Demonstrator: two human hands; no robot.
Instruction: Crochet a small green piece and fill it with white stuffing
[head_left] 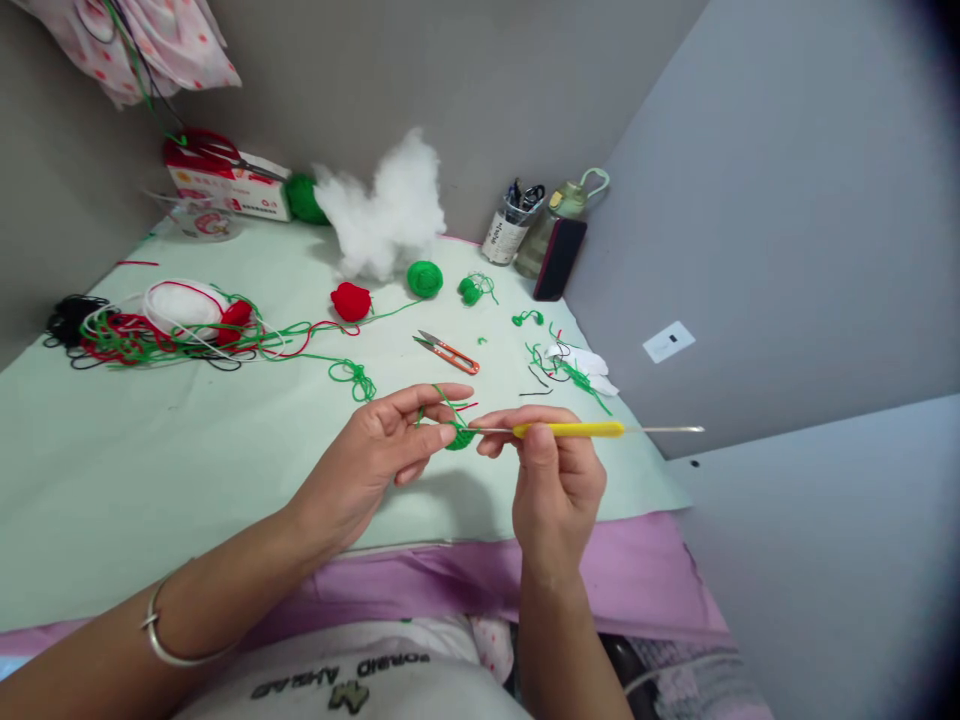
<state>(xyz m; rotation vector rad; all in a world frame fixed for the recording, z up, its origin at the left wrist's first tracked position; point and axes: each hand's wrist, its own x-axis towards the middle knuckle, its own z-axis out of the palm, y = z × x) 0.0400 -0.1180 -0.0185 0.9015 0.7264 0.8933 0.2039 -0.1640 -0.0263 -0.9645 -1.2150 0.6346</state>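
Observation:
My left hand (pixel 401 430) pinches a small green crochet piece (pixel 460 438) between thumb and fingers, and a strand of green yarn runs up over its raised index finger. In my right hand (pixel 551 465) is a crochet hook (pixel 577 430) with a yellow handle and metal ends, held like a pen. The hook's left end reaches the crochet piece; whether it is through a stitch is too small to tell. Just beyond the hands lie orange-handled thread snips (pixel 448 353). A green yarn ball (pixel 425 279) and a red crocheted piece (pixel 351 301) sit farther back.
Tangled yarn (pixel 172 330) in several colours lies at left. White stuffing (pixel 386 210) is heaped at the back, near a box (pixel 259 195) with red scissors (pixel 210 147) on it. A pen cup (pixel 505 232), bottle (pixel 536 245) and phone (pixel 561 260) stand by the right wall. Yarn scraps (pixel 574 372) lie at right.

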